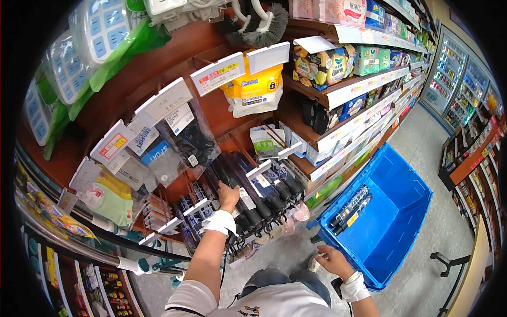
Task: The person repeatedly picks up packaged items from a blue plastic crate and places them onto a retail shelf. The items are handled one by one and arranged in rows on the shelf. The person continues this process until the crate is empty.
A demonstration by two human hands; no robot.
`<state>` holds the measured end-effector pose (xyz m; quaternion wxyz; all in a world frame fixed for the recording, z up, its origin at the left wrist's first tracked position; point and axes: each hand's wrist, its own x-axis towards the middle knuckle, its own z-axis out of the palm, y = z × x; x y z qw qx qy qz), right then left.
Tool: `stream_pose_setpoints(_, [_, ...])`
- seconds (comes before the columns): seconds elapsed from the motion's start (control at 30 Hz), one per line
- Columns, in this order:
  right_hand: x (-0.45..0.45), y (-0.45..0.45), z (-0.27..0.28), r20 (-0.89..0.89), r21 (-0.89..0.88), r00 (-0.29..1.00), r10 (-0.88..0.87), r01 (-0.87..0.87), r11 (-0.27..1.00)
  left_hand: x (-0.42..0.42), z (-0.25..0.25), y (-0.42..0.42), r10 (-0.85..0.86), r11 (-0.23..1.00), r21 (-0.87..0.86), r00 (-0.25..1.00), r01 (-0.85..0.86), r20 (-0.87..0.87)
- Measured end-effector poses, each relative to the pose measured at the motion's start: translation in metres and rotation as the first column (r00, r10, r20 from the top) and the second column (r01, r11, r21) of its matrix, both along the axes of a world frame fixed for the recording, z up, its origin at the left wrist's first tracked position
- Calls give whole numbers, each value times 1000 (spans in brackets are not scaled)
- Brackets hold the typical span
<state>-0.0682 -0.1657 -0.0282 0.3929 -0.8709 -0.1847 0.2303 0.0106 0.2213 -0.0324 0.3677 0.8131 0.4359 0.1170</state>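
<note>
Among the folded umbrellas (254,216) on the lowest shelf, my left hand (229,195) lies on the dark ones, thumb and fingers apart. Whether it grips one cannot be made out. Their handles and wrist straps point toward me, and some carry paper labels. My right hand (332,259) is empty with its fingers loosely bent and apart, beside the near edge of a blue plastic crate (390,228). Inside the crate, two folded umbrellas with a pale pattern (352,208) lie side by side against the left wall. Both my wrists are wrapped in white bands.
Packaged socks (186,130) and a yellow pouch (253,89) hang from hooks above the umbrellas. Power strips (105,29) hang at upper left. Shelves of sanitary pads (324,65) run toward glass-door coolers (451,75). Metal rails (95,253) stand at left, a wooden board (469,273) at right.
</note>
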Motion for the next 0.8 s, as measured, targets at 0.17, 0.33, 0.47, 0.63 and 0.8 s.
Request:
stream_pose_setpoints(0.17, [13,-14,0,4,83,999,33,-33,996,1,-5,-3,-31,974,224,998,41,-48])
stream_pose_setpoints(0.33, [43,-47,17,-11,48,1000,14,-13,999,-1,-22,-11,-148,859,474,981,192,-129])
stream_pose_setpoints(0.47, [78,-79,22,81,-48,996,-34,38,998,-9,-22,-11,-178,855,463,971,234,-161])
stream_pose_setpoints(0.63, [136,-126,-22,40,-235,991,-129,135,963,-19,-37,-14,-247,819,507,963,269,-112])
stream_pose_setpoints(0.8, [176,-166,-115,-362,-340,840,-405,286,896,-47,-25,-39,-297,835,463,952,297,-76])
